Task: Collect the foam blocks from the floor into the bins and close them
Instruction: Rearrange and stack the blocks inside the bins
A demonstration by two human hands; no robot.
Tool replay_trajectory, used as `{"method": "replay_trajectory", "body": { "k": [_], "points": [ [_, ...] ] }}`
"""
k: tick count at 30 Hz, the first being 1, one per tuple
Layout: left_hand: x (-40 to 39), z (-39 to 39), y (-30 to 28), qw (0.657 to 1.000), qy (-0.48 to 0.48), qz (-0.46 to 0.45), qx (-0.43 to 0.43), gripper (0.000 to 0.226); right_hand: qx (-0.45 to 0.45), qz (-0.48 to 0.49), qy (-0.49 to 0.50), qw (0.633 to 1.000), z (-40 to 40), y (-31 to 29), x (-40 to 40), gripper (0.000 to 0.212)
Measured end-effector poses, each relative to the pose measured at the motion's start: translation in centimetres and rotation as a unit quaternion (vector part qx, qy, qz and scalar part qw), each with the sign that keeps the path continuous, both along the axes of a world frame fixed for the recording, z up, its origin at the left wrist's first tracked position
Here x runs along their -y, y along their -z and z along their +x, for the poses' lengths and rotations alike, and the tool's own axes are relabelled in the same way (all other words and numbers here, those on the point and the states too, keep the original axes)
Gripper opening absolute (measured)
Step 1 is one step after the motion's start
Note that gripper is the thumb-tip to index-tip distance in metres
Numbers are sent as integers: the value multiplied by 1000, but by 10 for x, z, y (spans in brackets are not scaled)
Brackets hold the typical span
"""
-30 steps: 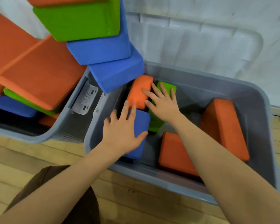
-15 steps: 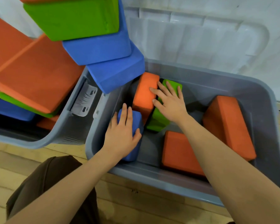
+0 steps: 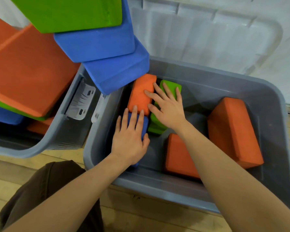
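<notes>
Both of my hands are inside the right grey bin [image 3: 157,183]. My left hand [image 3: 130,139] lies flat with straight fingers on a blue foam block [image 3: 145,123] at the bin's left end. My right hand [image 3: 167,106] rests with spread fingers across an orange block [image 3: 139,96] and a green block [image 3: 171,87] standing side by side. Two more orange blocks lie in the bin, one in the middle [image 3: 178,158] and one at the right [image 3: 234,131].
The left grey bin [image 3: 64,131] is overfilled with large orange [image 3: 27,72], blue [image 3: 117,72] and green [image 3: 69,12] blocks; a blue one overhangs the right bin. A clear lid [image 3: 208,36] leans on the wall behind. My knee [image 3: 45,190] is over the wooden floor [image 3: 15,168].
The blue block under my left hand has gone down deeper into the bin. My right hand stays on the orange and green blocks, which stand more upright and closer together.
</notes>
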State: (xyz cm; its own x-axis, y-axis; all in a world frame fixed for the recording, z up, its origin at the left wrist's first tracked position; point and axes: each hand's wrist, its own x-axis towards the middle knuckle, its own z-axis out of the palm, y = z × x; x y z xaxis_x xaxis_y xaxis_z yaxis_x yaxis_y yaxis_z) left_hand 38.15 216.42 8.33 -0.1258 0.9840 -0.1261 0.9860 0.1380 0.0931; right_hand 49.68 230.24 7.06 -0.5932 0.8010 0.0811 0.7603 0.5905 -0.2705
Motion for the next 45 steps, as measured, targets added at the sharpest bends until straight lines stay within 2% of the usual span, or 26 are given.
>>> {"method": "replay_trajectory", "body": {
  "k": [4, 8, 12, 15, 17, 20, 23, 25, 30, 36, 39, 42, 45],
  "points": [
    [-1, -4, 1, 1000, 1, 0, 2, 71, -38, -32, -12, 999, -6, -3, -1, 48],
    [-1, -4, -2, 1000, 6, -22, 3, 77, -204, -112, 8, 972, 5, -14, -2, 51],
    [-3, -7, -9, 999, 6, -42, -22, 83, -196, -59, 38, 978, 33, -27, 13, 58],
    [-10, -3, -16, 999, 12, 50, -9, 74, -205, -38, 63, 976, 64, -22, 29, 55],
    [-19, 4, -14, 991, 81, 107, -16, 66, -189, -42, 84, 977, 84, -8, 37, 55],
    [-34, 19, -12, 979, 170, 105, -40, 59, -106, -79, 116, 984, 104, 15, 40, 58],
    [-48, 22, 2, 993, 102, 57, -34, 57, 48, -159, 105, 981, 109, 39, 37, 55],
    [-48, 19, 7, 994, 74, 78, -26, 59, 124, -227, 97, 961, 107, 54, 37, 61],
    [-47, 12, 18, 989, 81, 124, -27, 59, 222, -318, 75, 919, 95, 85, 46, 76],
    [-50, 19, 18, 990, 79, 112, -21, 60, 229, -228, 68, 944, 96, 69, 49, 77],
    [-50, 20, 17, 991, 75, 106, -14, 59, 226, -190, 72, 953, 99, 53, 56, 66],
    [-50, 20, 15, 992, 79, 102, -10, 58, 184, -161, 79, 966, 104, 37, 62, 58],
    [-51, 18, 14, 991, 87, 101, -18, 57, 164, -123, 62, 977, 112, 17, 63, 63]
  ]
}}
